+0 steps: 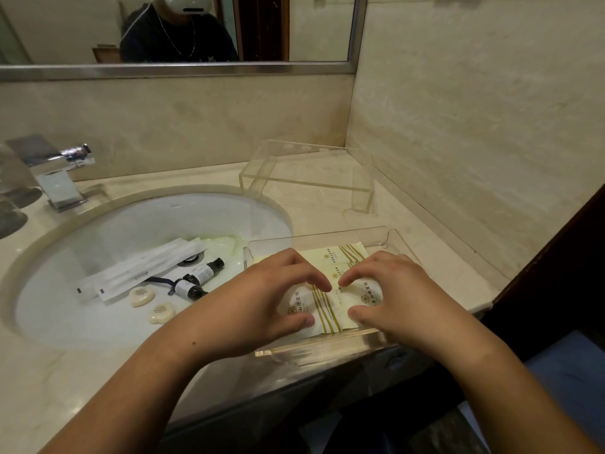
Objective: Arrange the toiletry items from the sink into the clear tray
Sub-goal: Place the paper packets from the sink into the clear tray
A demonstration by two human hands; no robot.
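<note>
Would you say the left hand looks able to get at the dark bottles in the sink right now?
Probably yes: the left hand holds sachets in the tray, but the bottles lie uncovered close beside it.

The clear tray (pixel 403 238) sits on the desk just right of the white sink (pixel 98 244). It holds flat white packets (pixel 347 257) with gold stripes, which the left hand (pixel 278 290) and right hand (pixel 393 290) grip. In the basin lie long white wrapped sticks (pixel 140 270), two small dark bottles (pixel 209 268) and two cream oval soaps (pixel 140 295).
</note>
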